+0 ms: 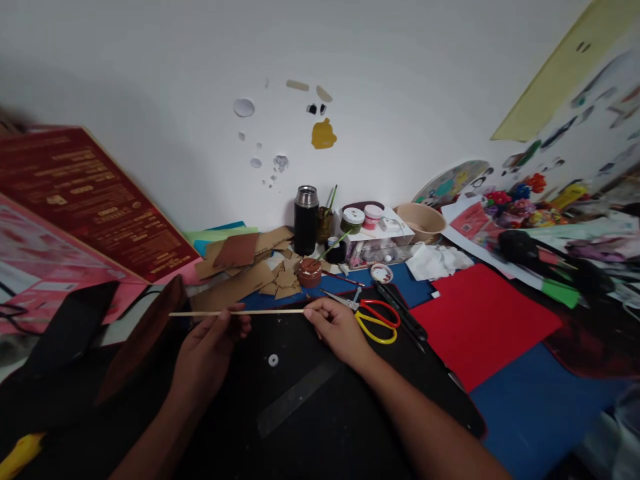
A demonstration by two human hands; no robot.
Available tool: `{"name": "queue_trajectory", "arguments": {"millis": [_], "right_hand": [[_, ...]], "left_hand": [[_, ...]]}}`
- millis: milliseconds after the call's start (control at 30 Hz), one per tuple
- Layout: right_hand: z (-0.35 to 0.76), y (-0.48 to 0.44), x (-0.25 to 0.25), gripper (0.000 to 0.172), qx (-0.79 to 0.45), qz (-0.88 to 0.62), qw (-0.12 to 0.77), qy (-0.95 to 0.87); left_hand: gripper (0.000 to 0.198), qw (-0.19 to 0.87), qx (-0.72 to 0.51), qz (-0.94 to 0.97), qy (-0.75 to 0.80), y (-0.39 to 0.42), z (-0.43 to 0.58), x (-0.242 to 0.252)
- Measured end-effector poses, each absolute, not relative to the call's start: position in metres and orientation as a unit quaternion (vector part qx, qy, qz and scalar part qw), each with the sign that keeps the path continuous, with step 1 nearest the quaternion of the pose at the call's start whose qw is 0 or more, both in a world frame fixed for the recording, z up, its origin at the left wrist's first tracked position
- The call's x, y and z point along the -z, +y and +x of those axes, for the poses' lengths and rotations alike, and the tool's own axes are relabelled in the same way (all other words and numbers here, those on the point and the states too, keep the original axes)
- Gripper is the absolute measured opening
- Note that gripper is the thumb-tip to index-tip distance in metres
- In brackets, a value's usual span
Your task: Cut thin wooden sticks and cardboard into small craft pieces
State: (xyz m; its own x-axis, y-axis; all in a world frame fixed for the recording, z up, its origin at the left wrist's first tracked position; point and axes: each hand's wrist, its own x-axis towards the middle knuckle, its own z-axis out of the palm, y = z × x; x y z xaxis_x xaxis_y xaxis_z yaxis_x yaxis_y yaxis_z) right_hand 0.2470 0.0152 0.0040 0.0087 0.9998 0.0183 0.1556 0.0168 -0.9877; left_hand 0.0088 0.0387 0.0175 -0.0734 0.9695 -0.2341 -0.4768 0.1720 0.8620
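A thin pale wooden stick (273,312) is held level above the black mat (320,427). My left hand (213,340) grips it left of its middle, thumb against the fingers, and the left end sticks out beyond. At the right end, my right hand (336,327) pinches the stick between thumb and fingers. Beneath, on the mat, lies a small white ring-shaped piece (273,361) near a clear ruler-like strip (299,398). Scissors (379,320) with one red and one yellow handle rest just right of my right hand.
Torn cardboard pieces (240,288) lie behind the left hand, near a black flask (306,223) and an open brown paint jar (310,272). A dark cutter-like tool (400,310) and a red sheet (485,320) are on the right. A brown leaf-shaped piece (145,343) is at left.
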Motion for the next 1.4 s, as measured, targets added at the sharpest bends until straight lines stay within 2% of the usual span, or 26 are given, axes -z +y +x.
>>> {"name": "queue_trajectory", "arguments": {"millis": [100, 233, 367, 467, 567, 867, 1400], "right_hand": [[0.257, 0.022, -0.004, 0.035, -0.424, -0.559, 0.465, -0.54], [0.291, 0.036, -0.012, 0.032, -0.336, -0.617, 0.422, -0.573], [0.327, 0.048, -0.026, 0.024, -0.195, -0.695, 0.284, -0.631], [0.339, 0.058, -0.034, 0.028, -0.092, -0.742, 0.139, -0.649], [0.339, 0.068, -0.036, 0.032, -0.055, -0.751, 0.068, -0.654], [0.331, 0.101, -0.031, 0.037, -0.041, -0.761, -0.026, -0.647], [0.333, 0.118, -0.041, 0.03, -0.039, -0.721, -0.098, -0.685]], "left_hand": [[0.037, 0.61, -0.588, 0.265, 0.46, 0.041, 0.007, -0.016], [0.043, 0.611, -0.571, 0.288, 0.467, 0.044, 0.008, -0.01], [0.05, 0.62, -0.539, 0.303, 0.482, 0.046, 0.012, -0.007], [0.052, 0.618, -0.529, 0.306, 0.494, 0.047, 0.014, -0.007], [0.054, 0.625, -0.513, 0.306, 0.503, 0.047, 0.014, -0.007], [0.056, 0.615, -0.49, 0.322, 0.527, 0.048, 0.014, -0.009], [0.054, 0.625, -0.482, 0.356, 0.501, 0.047, 0.014, -0.006]]}}
